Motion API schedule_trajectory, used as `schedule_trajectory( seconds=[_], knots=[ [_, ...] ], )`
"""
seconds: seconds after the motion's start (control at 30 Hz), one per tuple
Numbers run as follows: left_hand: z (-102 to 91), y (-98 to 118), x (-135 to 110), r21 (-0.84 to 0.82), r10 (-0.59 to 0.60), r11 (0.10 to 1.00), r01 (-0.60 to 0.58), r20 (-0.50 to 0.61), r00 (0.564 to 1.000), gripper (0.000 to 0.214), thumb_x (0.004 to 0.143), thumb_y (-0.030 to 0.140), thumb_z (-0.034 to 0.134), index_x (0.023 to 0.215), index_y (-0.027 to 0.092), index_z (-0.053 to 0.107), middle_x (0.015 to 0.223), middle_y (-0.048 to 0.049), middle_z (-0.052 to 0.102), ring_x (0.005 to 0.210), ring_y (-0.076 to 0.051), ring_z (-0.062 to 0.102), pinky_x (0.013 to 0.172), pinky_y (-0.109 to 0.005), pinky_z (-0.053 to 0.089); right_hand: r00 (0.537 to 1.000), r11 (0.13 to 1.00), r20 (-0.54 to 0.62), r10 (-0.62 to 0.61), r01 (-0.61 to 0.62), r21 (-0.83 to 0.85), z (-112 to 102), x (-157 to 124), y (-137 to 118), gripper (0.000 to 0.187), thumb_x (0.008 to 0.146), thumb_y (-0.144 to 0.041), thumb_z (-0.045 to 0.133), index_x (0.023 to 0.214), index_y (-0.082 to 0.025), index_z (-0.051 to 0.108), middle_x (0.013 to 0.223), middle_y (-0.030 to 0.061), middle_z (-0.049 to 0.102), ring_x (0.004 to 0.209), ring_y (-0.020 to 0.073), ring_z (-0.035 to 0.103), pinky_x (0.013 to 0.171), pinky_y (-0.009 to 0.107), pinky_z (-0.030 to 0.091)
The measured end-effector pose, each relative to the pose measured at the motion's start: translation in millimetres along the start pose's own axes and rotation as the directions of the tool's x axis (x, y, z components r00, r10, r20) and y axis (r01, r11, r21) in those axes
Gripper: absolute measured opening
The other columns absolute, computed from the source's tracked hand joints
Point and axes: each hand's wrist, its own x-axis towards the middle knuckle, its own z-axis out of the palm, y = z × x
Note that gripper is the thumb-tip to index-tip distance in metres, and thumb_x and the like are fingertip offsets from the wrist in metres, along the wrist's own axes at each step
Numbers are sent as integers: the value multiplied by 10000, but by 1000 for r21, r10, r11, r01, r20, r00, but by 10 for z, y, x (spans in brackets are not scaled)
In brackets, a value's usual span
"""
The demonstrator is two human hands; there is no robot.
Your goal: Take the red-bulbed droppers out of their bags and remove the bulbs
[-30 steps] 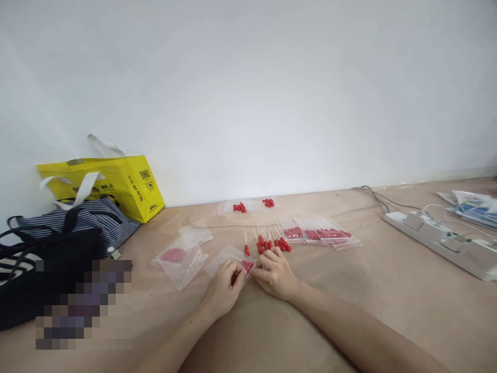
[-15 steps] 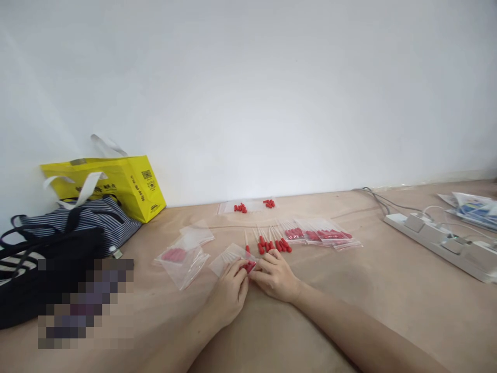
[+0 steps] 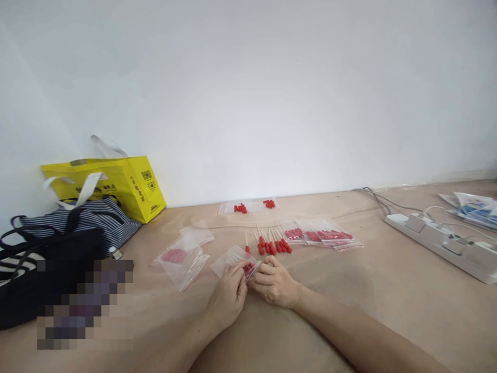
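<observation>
A clear zip bag (image 3: 232, 255) with several red-headed white sticks inside lies in front of me. My left hand (image 3: 230, 291) grips its near side, fingers resting over the red heads. At the bag's right-hand edge, my right hand (image 3: 276, 283) has its fingers curled in and pinches the edge; the fingertips are partly hidden. Just beyond the hands lie loose red-headed sticks (image 3: 261, 247), heads toward me. Filled zip bags (image 3: 324, 233) overlap to their right. On the left rest more clear bags (image 3: 196, 261), one showing red through the plastic.
Against the wall, small red pieces (image 3: 240, 208) lie on a clear bag. A yellow shopping bag (image 3: 149, 191), a striped bag (image 3: 101, 217) and a black bag (image 3: 77, 254) are at the left. A white power strip (image 3: 438, 246) with plugs and cables sits right, near plastic packets (image 3: 476, 207).
My right hand has shifted slightly down toward me, with its fingers more curled. More of the held bag's right edge and the red heads inside now show.
</observation>
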Motion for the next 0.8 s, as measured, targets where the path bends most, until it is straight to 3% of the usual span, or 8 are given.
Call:
schedule_trajectory(
  seconds=[0.13, 0.27, 0.43, 0.5, 0.57, 0.67, 0.8],
  knots=[
    [1, -42, 3, -57, -41, 998, 41, -14, 999, 265, 816, 170, 270, 850, 167, 533, 1002, -100, 607, 978, -203, 548, 897, -425, 388, 996, 1000, 86, -26, 27, -10, 11, -17, -3, 283, 882, -128, 326, 687, -197, 519, 639, -33, 514, 688, 94, 429, 675, 296, 260],
    [-59, -112, 11, -111, -213, 972, 207, -49, 976, 317, 818, 191, 250, 1000, 155, 507, 787, -64, 627, 765, -181, 599, 719, -348, 482, 999, 999, 33, -20, 19, 46, -61, 5, 13, 275, 855, -118, 365, 630, -178, 510, 606, -35, 511, 657, 94, 401, 690, 298, 253],
    [-166, -105, -21, -51, -97, 994, 98, 32, 995, 276, 853, 318, 304, 839, 184, 545, 955, -72, 602, 1091, -215, 465, 937, -413, 347, 984, 974, 74, 160, -169, 153, -156, 16, 17, 200, 816, -170, 450, 662, -196, 575, 637, -10, 547, 682, 123, 390, 676, 311, 242],
    [-240, -155, -33, 29, -29, 999, 27, 93, 995, 295, 805, 414, 413, 970, 197, 528, 1085, -75, 562, 1174, -256, 376, 994, -481, 239, 960, 945, 134, 246, -268, 187, -202, -11, 24, 152, 792, -207, 487, 690, -207, 601, 662, 0, 549, 694, 132, 390, 668, 312, 244],
    [-322, -246, -36, 98, 33, 994, -49, 158, 987, 485, 742, 483, 493, 1149, 223, 442, 1240, -76, 465, 1215, -290, 308, 1002, -511, 189, 924, 902, 192, 330, -369, 224, -254, -40, 36, 107, 761, -263, 530, 736, -219, 624, 712, 7, 553, 721, 141, 400, 675, 314, 250],
    [-409, -361, -30, 127, 74, 986, -106, 234, 969, 568, 758, 482, 480, 1254, 244, 336, 1284, -63, 426, 1201, -270, 327, 988, -465, 245, 858, 819, 274, 435, -503, 275, -321, -50, 45, 137, 764, -315, 534, 823, -254, 642, 782, 7, 560, 752, 145, 417, 699, 316, 261],
    [-424, -325, -30, 125, 56, 989, -85, 220, 974, 444, 813, 418, 427, 1215, 236, 383, 1209, -53, 488, 1100, -226, 425, 940, -406, 329, 759, 717, 356, 545, -642, 271, -336, -4, 19, 149, 790, -306, 509, 841, -290, 648, 761, -2, 565, 755, 147, 428, 711, 315, 271]
  ],
)
